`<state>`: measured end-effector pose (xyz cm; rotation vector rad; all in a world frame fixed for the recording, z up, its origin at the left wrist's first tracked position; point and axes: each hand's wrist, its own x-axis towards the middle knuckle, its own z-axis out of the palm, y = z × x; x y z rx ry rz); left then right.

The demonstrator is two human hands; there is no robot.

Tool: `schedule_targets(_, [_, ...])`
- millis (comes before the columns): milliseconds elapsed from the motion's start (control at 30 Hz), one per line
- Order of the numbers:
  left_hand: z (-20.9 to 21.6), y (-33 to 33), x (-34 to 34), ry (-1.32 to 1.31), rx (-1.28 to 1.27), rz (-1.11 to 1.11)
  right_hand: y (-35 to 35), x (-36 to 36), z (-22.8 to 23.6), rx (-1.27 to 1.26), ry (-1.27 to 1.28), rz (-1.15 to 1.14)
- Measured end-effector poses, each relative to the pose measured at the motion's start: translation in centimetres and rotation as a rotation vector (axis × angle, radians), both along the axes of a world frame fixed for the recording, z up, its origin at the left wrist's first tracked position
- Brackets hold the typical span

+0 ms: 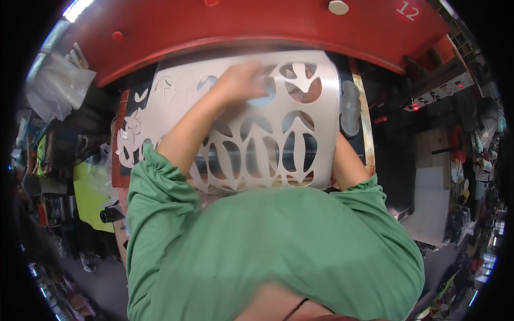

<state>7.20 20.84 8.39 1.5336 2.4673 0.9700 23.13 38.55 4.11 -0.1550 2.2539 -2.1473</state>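
A large white sheet (327, 112) with rows of cut-out holes lies before me, its right edge curled up. Above its far middle is my left hand (241, 81), smeared by motion, so I cannot make out its fingers. My right forearm (350, 163) passes under the curled right edge. The sheet covers most of my right hand; skin shows through a far-right hole (305, 92), but its fingers are unclear. Loose white cut pieces (128, 136) are heaped by the sheet's left side. A clear, sole-shaped piece (350, 109) lies just right of the sheet.
A broad red machine body (257, 24) spans the far side. On the right stands a control panel (441, 88) with knobs and a red light, and nearer a pale board (431, 192). Clear plastic bags (59, 88) and a yellow-green sheet (90, 198) are at left.
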Motion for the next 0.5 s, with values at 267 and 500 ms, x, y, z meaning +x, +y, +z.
schedule_targets(267, [0.8, -0.3, 0.9, -0.066, -0.092, 0.003, -3.6, 3.6, -0.4, -0.009, -0.209, 0.376])
schedule_targets(500, [0.6, -0.6, 1.0, -0.116, -0.041, 0.008, -1.7, 3.9, -2.0, 0.266, -0.104, 0.253])
